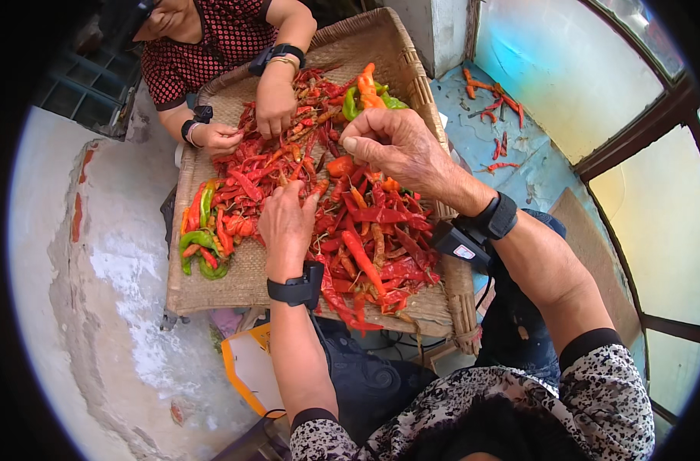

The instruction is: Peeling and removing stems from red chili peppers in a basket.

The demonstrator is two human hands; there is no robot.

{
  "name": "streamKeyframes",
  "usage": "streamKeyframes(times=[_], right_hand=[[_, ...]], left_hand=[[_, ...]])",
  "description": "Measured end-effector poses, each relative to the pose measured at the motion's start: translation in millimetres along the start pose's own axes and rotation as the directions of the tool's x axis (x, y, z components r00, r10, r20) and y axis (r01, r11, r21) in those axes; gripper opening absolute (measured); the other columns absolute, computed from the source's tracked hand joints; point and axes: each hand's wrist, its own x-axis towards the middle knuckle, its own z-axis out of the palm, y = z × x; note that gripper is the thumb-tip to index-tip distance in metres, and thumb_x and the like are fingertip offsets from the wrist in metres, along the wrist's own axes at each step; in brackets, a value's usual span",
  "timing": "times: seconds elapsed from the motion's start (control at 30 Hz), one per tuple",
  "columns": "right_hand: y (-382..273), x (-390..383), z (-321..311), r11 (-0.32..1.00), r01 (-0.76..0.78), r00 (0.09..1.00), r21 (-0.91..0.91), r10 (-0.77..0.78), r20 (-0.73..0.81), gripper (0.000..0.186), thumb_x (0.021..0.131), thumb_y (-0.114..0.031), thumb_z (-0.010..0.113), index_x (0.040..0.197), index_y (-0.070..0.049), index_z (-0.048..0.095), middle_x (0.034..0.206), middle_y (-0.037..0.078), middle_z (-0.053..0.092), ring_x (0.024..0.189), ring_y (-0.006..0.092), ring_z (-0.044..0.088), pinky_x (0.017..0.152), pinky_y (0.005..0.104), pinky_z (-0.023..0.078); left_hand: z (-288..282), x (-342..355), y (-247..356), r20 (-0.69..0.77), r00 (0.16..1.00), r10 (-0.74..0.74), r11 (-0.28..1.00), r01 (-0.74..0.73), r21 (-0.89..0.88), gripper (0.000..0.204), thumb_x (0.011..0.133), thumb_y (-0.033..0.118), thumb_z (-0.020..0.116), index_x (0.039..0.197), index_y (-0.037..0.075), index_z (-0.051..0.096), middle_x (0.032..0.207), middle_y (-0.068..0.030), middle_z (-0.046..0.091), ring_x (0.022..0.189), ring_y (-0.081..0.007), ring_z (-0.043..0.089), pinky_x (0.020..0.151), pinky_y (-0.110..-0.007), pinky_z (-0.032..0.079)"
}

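Observation:
A heap of red chili peppers (380,223), many of them wrinkled, covers much of a woven basket tray (234,286). My left hand (287,227) rests at the middle of the heap, thumb apart from the fingers, fingertips touching the peppers. Above the tray's right side, my right hand (400,150) is closed, thumb against its curled fingers; whatever they pinch is hidden. An orange-red pepper (340,167) lies just below that thumb. Beyond the knuckles sits a small group of green and orange peppers (369,92).
Across the tray, another person's two hands (275,106) pick among the peppers. Green and red peppers (204,238) lie along the tray's left side. Several loose peppers (503,104) are on the blue floor sheet (538,157) by the windows. A plastered wall (119,292) stands left.

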Motion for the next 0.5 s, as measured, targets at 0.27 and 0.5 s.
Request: streamKeyframes(times=[0.27,0.5], right_hand=[[-6,-1,-6,0.993,0.038,0.995,-0.114,-0.026,0.1,0.021,0.09,-0.018,0.061,0.087,0.003,0.061,0.069,-0.001,0.053,0.064,0.0057,0.046,0.057,0.0235,0.042],[-6,-4,-3,0.989,0.055,0.996,-0.137,-0.045,0.074,0.017,0.086,-0.012,0.061,0.084,0.004,0.062,0.064,0.006,0.059,0.059,0.0119,0.054,0.055,0.0295,0.046]], left_hand=[[1,-11,-18,0.052,0.994,-0.093,0.899,0.106,-0.424,0.013,0.083,0.008,0.061,0.089,-0.003,0.063,0.079,-0.0174,0.067,0.072,-0.0262,0.066,0.068,-0.034,0.05],[-47,-18,-29,0.271,0.944,-0.189,0.432,0.328,-0.84,0.015,0.091,0.015,0.058,0.096,0.002,0.062,0.075,0.0031,0.057,0.065,-0.0057,0.052,0.059,-0.018,0.041]])
